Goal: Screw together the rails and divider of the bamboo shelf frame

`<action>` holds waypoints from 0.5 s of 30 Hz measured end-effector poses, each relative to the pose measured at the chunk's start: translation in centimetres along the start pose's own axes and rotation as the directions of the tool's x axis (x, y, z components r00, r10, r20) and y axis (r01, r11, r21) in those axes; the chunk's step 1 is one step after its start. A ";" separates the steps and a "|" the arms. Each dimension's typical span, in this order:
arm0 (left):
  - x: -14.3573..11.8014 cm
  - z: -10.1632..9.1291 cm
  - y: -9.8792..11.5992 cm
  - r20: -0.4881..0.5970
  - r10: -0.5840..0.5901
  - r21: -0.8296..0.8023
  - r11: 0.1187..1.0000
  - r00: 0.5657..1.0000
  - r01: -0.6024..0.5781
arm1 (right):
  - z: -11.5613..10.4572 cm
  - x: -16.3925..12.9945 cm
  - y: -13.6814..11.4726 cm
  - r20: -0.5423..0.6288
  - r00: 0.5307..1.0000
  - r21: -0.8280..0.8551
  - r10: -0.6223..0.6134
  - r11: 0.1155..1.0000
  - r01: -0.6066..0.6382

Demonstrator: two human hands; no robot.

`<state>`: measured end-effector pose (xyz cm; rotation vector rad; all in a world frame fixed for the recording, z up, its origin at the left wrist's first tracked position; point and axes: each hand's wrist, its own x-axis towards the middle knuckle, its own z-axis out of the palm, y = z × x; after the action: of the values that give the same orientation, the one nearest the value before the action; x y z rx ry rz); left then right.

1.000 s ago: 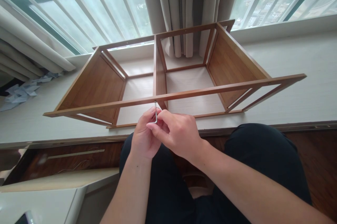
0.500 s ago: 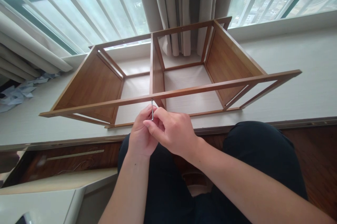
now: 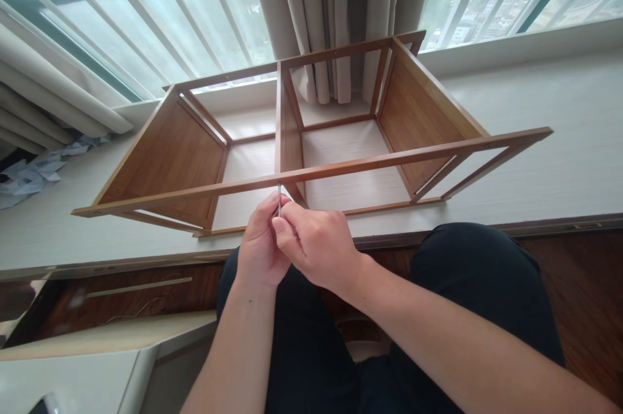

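Both hands meet just below the near top rail point(image 3: 311, 172) of the wooden shelf frame point(image 3: 175, 154), at the joint where the centre divider point(image 3: 286, 135) meets that rail. Small metal hex key point(image 3: 279, 198) sits between them: shaft upright, tip up at the rail's underside, long axis roughly vertical and square to the rail, which runs left-right across the view. Left hand point(image 3: 260, 248) has its grip pinched shut on the key's lower part; right hand point(image 3: 318, 245) comes in from the right, fingers closed on the same key, thumb and forefinger on the shaft. Both equally near; the joint lies straight up from the grip, touching or nearly so. Bolt head not visible. Frame lies on its side on the pale window ledge point(image 3: 559, 115), curtain point(image 3: 335, 12) behind. No brands, labels or readable writing anywhere.
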<state>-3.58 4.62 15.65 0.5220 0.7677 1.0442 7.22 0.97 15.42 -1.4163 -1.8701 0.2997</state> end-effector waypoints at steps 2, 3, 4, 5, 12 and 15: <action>0.0 0.0 0.0 -0.005 0.003 0.000 1.000 1.000 -0.003 | 0.0 0.0 0.1 -0.004 1.000 0.007 -0.007 1.000 0.007; 0.0 0.0 0.0 -0.004 0.003 0.000 1.000 1.000 -0.003 | 0.0 0.0 0.1 -0.005 1.000 0.012 -0.012 1.000 0.012; 0.0 -0.1 0.0 0.000 0.003 0.000 1.000 1.000 -0.003 | 0.0 0.0 0.2 -0.004 1.000 0.017 -0.017 1.000 0.017; 0.0 -0.1 -0.1 0.004 0.003 0.000 1.000 1.000 -0.003 | 0.0 0.0 0.2 -0.003 1.000 0.021 -0.021 1.000 0.021; 0.1 -0.3 -0.2 -0.003 0.018 -0.011 1.000 1.000 -0.018 | -0.1 -0.1 0.1 0.005 1.000 0.084 -0.011 0.996 0.011; 0.2 -0.4 -0.3 -0.017 0.018 -0.020 1.000 1.000 -0.019 | -0.1 -0.2 0.1 0.017 1.000 0.119 -0.002 0.993 0.000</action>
<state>-3.69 4.69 15.16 0.5042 0.7672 1.0739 7.38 0.77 15.39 -1.3362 -1.8355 0.4173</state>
